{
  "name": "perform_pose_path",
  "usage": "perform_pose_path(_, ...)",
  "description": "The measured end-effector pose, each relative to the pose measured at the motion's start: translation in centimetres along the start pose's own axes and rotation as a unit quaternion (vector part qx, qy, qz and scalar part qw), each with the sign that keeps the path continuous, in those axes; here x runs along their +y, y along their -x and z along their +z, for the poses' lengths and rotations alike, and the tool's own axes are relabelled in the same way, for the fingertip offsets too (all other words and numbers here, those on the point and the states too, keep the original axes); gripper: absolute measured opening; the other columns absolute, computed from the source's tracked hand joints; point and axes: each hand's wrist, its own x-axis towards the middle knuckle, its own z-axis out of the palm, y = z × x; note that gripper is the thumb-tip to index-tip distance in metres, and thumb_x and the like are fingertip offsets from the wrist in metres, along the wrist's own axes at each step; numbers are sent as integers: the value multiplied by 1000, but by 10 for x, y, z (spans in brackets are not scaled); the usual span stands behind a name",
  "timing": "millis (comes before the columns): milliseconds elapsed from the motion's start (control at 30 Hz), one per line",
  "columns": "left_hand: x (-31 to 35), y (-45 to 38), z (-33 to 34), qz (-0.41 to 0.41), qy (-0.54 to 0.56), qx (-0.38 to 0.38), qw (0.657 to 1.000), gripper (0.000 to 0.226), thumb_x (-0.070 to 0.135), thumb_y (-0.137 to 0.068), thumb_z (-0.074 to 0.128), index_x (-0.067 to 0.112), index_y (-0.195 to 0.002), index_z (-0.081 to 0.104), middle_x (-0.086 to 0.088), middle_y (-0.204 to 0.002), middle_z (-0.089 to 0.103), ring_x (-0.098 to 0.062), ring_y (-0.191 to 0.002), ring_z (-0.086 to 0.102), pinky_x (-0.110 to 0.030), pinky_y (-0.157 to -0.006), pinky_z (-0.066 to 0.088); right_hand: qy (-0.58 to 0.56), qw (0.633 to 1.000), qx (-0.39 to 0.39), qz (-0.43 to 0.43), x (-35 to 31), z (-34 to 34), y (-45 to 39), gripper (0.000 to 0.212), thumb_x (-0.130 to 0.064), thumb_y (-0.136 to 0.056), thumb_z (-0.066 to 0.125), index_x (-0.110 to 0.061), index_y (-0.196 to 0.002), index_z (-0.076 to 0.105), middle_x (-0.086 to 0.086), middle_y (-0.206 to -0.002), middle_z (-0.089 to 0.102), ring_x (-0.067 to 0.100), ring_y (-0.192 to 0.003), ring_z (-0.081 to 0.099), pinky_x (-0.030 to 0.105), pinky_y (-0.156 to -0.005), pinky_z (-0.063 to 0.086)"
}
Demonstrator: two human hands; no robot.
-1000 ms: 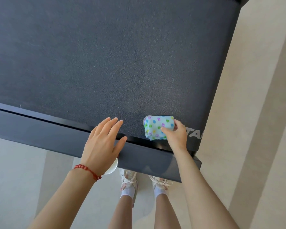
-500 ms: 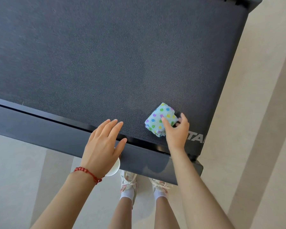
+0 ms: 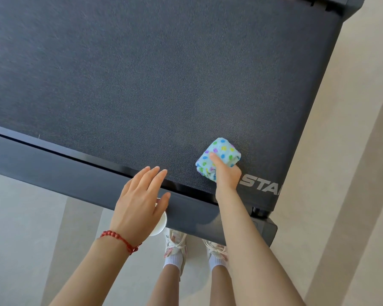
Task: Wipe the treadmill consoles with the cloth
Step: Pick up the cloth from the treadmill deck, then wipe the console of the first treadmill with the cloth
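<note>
Right hand [image 3: 227, 175] grips folded, polka-dotted cloth [image 3: 219, 156]

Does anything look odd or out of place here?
One thing: the task names consoles, yet the right hand presses the dotted cloth on the treadmill belt. No console shows. Nothing looks spilled or damaged.

Single head-worn view, aimed steeply downward.
The treadmill belt [image 3: 164, 85] is seen close from above, the floor [image 3: 20, 217] below.

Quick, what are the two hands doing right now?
Left hand: open, fingers straight, holding nothing.
Right hand: gripping the dotted cloth against the treadmill belt.
</note>
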Motion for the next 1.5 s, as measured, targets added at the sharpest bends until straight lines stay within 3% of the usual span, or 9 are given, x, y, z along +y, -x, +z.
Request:
perform_pose_path(133,2,7,-12,-6,1,7,1000,52,38,-86,37,5,-120,59,-13,-120,61,-35,-113,55,-50,-86,46,30,996,-75,-33,-8,-13,20,25,-12,-76,74,-11,-98,63,-3,-88,67,5,-71,65,13,-50,51)
perform_pose_path(333,18,26,-54,-29,7,33,999,48,33,-83,52,3,-120,58,-16,-118,62,-40,-108,58,-53,-82,46,58,982,-169,-58,-38,-40,85,38,-14,-76,74,-5,-110,60,6,-104,69,15,-84,71,27,-60,58)
perform_pose_path(467,30,52,-103,-51,36,52,997,55,43,-88,38,7,-127,53,-11,-126,58,-34,-118,50,-47,-92,41,78,967,-219,-108,-77,-61,151,16,-9,-80,69,-14,-94,65,-4,-87,72,7,-74,70,19,-50,52)
perform_pose_path(667,62,105,-185,-84,89,122,985,61,47,-89,31,6,-129,52,-13,-127,57,-36,-119,50,-50,-92,43,124,941,-266,-167,-135,-93,255,18,-10,-78,71,-17,-94,65,-6,-87,73,11,-83,71,28,-66,59)
perform_pose_path(800,82,146,-230,-107,102,163,975,61,48,-89,31,7,-128,52,-15,-125,58,-38,-116,52,-50,-90,42,134,924,-301,-192,-164,-109,320,24,-9,-79,70,-9,-102,65,1,-94,73,15,-86,71,26,-59,57)
perform_pose_path(1000,103,209,-279,-148,140,232,951,64,54,-92,28,8,-129,51,-15,-124,59,-39,-113,54,-47,-89,40,162,888,-368,-224,-188,-121,412,20,-8,-78,70,-17,-95,64,-3,-90,73,15,-86,71,29,-68,59)
perform_pose_path(1100,102,242,-294,-179,164,268,932,59,46,-89,34,7,-129,51,-16,-123,58,-38,-112,55,-49,-90,42,170,871,-390,-245,-189,-120,452,30,-8,-78,70,-19,-103,57,-2,-98,69,11,-86,70,22,-61,56)
perform_pose_path(1267,88,300,-304,-225,181,318,903,58,44,-88,35,5,-126,53,-15,-121,59,-36,-110,55,-48,-87,46,215,829,-435,-280,-178,-113,506,73,-10,-81,68,-32,-138,27,-11,-114,55,5,-92,64,18,-61,54)
perform_pose_path(1500,57,385,-316,-278,172,392,860,57,43,-87,36,3,-123,56,-12,-119,61,-17,-112,41,-42,-89,43,251,784,-490,-286,-134,-93,578,63,-10,-82,67,-36,-130,37,-5,-112,60,9,-89,69,24,-62,56)
